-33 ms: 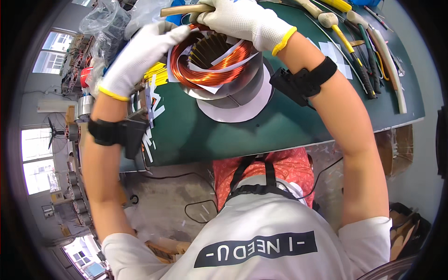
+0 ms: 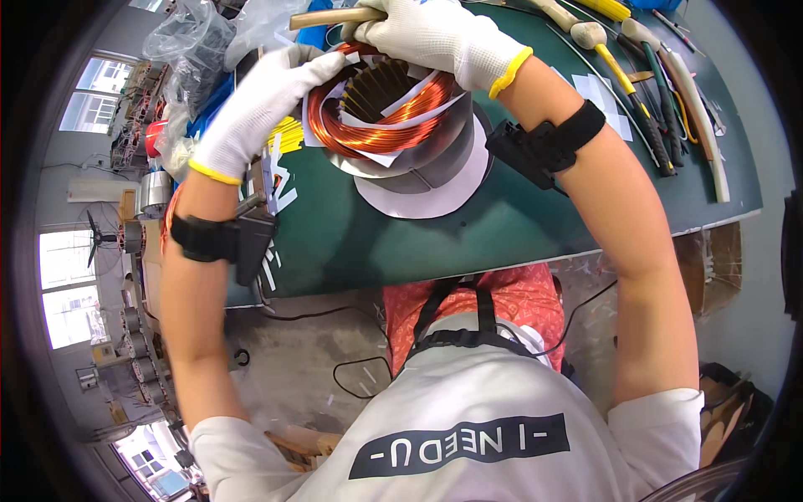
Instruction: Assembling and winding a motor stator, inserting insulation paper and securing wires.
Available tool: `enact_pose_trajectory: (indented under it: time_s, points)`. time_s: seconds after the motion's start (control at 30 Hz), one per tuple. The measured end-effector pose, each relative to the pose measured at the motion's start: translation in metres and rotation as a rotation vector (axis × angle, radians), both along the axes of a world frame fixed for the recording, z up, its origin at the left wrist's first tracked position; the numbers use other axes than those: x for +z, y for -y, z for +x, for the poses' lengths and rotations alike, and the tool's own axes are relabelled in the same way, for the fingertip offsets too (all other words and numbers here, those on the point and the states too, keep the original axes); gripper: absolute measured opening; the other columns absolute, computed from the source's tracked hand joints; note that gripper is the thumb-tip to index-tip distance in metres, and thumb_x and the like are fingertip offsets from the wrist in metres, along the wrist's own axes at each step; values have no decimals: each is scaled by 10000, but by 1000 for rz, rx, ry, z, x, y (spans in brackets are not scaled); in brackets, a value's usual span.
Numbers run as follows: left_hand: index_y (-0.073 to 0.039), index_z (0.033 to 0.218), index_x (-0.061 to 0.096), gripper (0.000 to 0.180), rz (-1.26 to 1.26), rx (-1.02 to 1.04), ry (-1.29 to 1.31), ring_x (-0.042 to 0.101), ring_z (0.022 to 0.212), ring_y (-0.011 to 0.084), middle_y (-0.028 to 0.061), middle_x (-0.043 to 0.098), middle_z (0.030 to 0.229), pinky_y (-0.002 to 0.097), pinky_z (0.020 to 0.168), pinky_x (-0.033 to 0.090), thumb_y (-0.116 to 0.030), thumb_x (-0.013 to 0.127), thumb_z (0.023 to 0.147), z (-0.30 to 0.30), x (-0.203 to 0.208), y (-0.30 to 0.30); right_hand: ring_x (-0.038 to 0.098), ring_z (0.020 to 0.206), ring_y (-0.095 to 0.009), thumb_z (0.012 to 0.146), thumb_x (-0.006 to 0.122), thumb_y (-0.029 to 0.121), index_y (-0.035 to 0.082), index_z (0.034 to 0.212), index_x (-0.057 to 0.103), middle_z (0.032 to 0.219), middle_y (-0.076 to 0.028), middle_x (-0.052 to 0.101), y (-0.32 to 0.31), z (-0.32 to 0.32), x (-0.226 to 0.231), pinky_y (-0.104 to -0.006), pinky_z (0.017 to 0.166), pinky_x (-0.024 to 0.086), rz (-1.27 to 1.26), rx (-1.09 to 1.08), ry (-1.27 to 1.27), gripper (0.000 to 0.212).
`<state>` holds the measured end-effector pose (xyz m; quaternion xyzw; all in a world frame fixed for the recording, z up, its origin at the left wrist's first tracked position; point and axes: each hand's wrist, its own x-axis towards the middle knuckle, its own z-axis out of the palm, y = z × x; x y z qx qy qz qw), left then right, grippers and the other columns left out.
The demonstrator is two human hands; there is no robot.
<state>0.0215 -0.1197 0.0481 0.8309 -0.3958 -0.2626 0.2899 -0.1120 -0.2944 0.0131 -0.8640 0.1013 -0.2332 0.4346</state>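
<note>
A round metal stator [image 2: 435, 171] stands on a white round sheet [image 2: 410, 207] at the far middle of the table. Copper wire windings [image 2: 381, 138] loop around its top, with white insulating paper tucked among them and dark, yellowish slots inside. In my gloved right hand [image 2: 418, 33], beyond the windings, is a flat wooden stick [image 2: 335, 17] pointing left. My gloved left hand [image 2: 263, 105] is at the windings' left edge. Its thumb stretches out over the copper; the other fingers are bent and partly hidden, so their contact with the wire is unclear.
Yellow strips [image 2: 288, 134] and white paper scraps [image 2: 283, 197] lie left of the stator. Clear plastic bags [image 2: 188, 42] sit at the far left. On the right are a mallet [image 2: 606, 54], other long-handled tools and white sheets [image 2: 598, 96]. The green table [image 2: 519, 226] ends close to my body.
My left hand and forearm have shifted slightly right, with the thumb further over the windings. My right hand and the wooden stick stay nearly in place.
</note>
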Motion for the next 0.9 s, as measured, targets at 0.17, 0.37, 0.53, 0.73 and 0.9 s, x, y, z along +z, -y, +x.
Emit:
enact_pose_trajectory:
  time_s: [0.17,0.37,0.53,0.73,0.9]
  points:
    - [19,1172,637,552,-60,-25,-17,642,901,94,47,689,1016,274,796,534,-500,633,984,1,-7,-17,714,915,-310,898,638,268,44,1067,725,1009,-195,731,7,0,20,-398,824,553,-78,178,-165,294]
    - [8,1294,614,559,-163,-34,-6,638,1095,157,112,656,1259,309,974,503,-478,529,1031,28,6,-9,714,796,-230,898,672,185,17,934,741,913,-193,741,1,-17,41,-360,748,556,-239,126,229,185]
    - [-19,1449,521,471,-455,-388,-579,575,1228,139,80,580,1406,285,1089,452,-263,559,1048,37,-48,21,708,802,-367,820,727,299,38,906,743,798,-213,698,-16,-11,20,-443,744,553,-703,-169,46,275]
    - [-29,1403,572,426,-558,-346,-507,630,1106,123,63,662,1257,286,1000,509,-249,587,1038,50,-73,14,682,767,-383,846,680,201,31,840,692,772,-219,675,-8,-4,3,-450,711,530,-458,-42,47,170]
    - [-28,1317,626,373,-517,-255,-454,632,1024,102,29,678,1176,270,936,505,-272,587,1038,41,-63,32,691,827,-393,862,673,227,38,905,706,839,-222,698,-11,-1,8,-451,755,537,-444,-80,29,197]
